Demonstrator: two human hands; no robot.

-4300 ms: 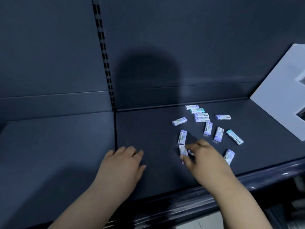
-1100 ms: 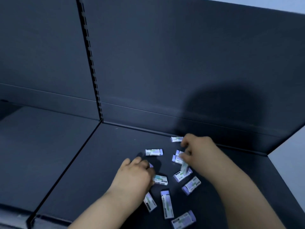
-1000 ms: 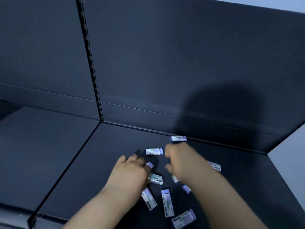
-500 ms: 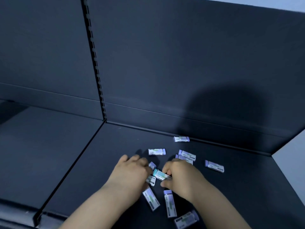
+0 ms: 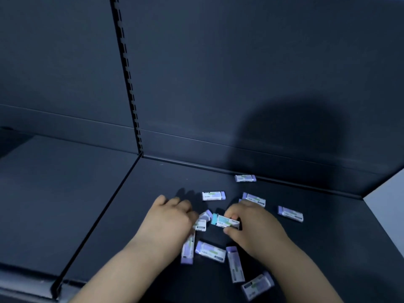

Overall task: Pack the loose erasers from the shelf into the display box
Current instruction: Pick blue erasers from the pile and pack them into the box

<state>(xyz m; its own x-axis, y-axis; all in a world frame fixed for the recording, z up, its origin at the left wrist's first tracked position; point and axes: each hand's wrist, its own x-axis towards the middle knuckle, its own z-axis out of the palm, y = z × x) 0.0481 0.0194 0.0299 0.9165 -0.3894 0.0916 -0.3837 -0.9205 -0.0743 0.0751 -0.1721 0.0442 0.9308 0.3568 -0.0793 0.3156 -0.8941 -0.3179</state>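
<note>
Several small erasers in white sleeves with purple ends lie scattered on the dark shelf (image 5: pixel 153 193). My right hand (image 5: pixel 253 228) pinches a teal-ended eraser (image 5: pixel 224 220) between thumb and fingers, just above the shelf. My left hand (image 5: pixel 168 221) lies curled over a small bunch of erasers (image 5: pixel 202 219) whose ends stick out at its fingertips. Loose erasers lie near the back wall (image 5: pixel 245 178), ahead of the hands (image 5: pixel 213 195), to the right (image 5: pixel 290 213) and close to the front (image 5: pixel 235 264). No display box is in view.
A slotted upright (image 5: pixel 126 75) divides the dark back panel, and a seam runs forward from it across the shelf. A pale wall (image 5: pixel 389 206) closes the shelf at the right. My shadow falls on the back panel.
My right hand has lifted the teal-ended eraser slightly and brought it closer to my left hand. Another eraser now lies beside the left wrist. The camera has shifted a little.
</note>
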